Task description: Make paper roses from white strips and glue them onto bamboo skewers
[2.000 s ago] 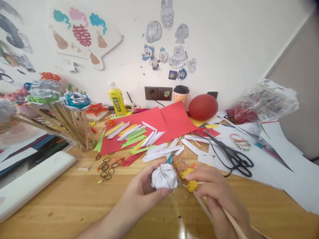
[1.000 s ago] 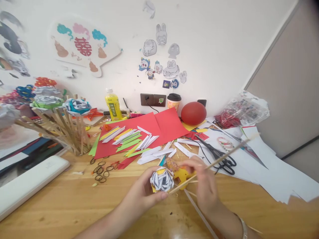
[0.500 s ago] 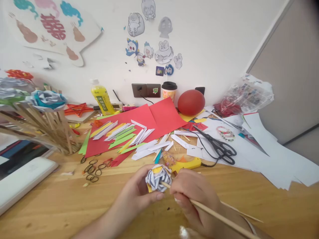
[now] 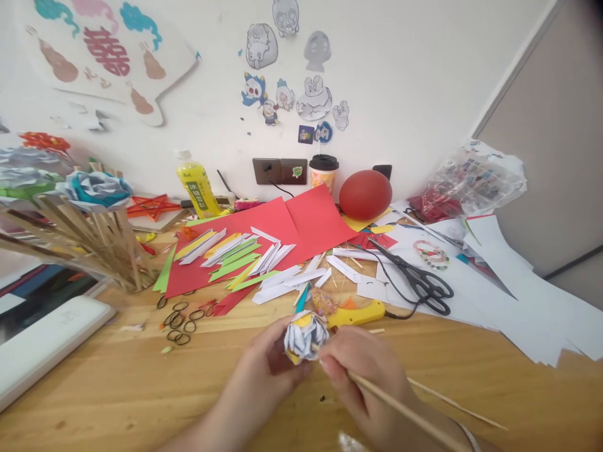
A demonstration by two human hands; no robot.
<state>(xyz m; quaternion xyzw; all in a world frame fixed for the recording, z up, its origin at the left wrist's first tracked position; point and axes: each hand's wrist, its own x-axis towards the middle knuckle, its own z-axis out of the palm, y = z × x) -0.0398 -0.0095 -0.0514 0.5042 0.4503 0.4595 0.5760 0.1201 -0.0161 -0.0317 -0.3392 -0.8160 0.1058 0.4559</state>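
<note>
A white and yellow folded-paper flower [image 4: 305,342] is held over the near part of the table by my left hand [image 4: 264,364], its fingers and thumb curled round the flower's left side. My right hand [image 4: 365,370] grips a thin wooden stick [image 4: 391,400], whose tip touches the flower's right side; whether it goes in I cannot tell. The stick's other end runs down to the lower right. Just beyond my hands lies a yellow glue gun [image 4: 360,314] with lumpy orange stuff at its front. A second slim stick [image 4: 456,403] rests on the wood beside my right wrist.
Folded paper strips [image 4: 240,254] lie on red paper [image 4: 311,229]. Black scissors [image 4: 419,282] rest on white sheets [image 4: 513,289] at the right. Rubber bands [image 4: 179,320] are scattered at left, near sticks with paper flowers [image 4: 97,188]. A bottle [image 4: 196,185] and cup [image 4: 324,171] stand behind.
The flower and left hand have shifted slightly right. My right hand sits closer to the flower, and less of the stick shows between them. The whole view has slid a little.
</note>
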